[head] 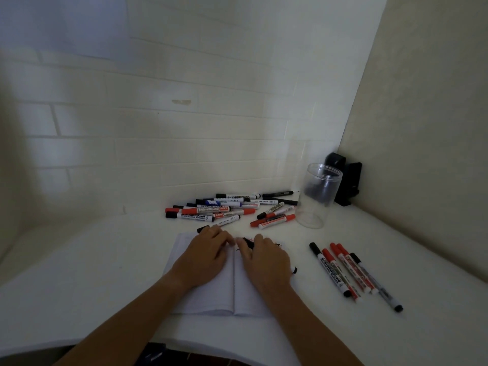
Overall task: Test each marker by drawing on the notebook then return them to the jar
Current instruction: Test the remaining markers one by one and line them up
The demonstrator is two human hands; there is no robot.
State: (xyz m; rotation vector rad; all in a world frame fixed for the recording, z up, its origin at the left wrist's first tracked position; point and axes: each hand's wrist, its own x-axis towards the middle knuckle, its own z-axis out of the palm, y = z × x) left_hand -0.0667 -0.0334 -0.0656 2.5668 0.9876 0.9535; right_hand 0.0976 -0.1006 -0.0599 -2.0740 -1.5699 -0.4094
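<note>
White notebook (211, 291), two hands, five markers (353, 273) aside (one jar (318, 196))

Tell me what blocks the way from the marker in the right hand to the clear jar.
Nothing visible does. The clear plastic jar stands upright and open beyond the right hand; the loose red and black markers lie left of that line, touching nothing on it.

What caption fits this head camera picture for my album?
Two hands on an open notebook, markers piled behind, clear jar waiting.
</note>
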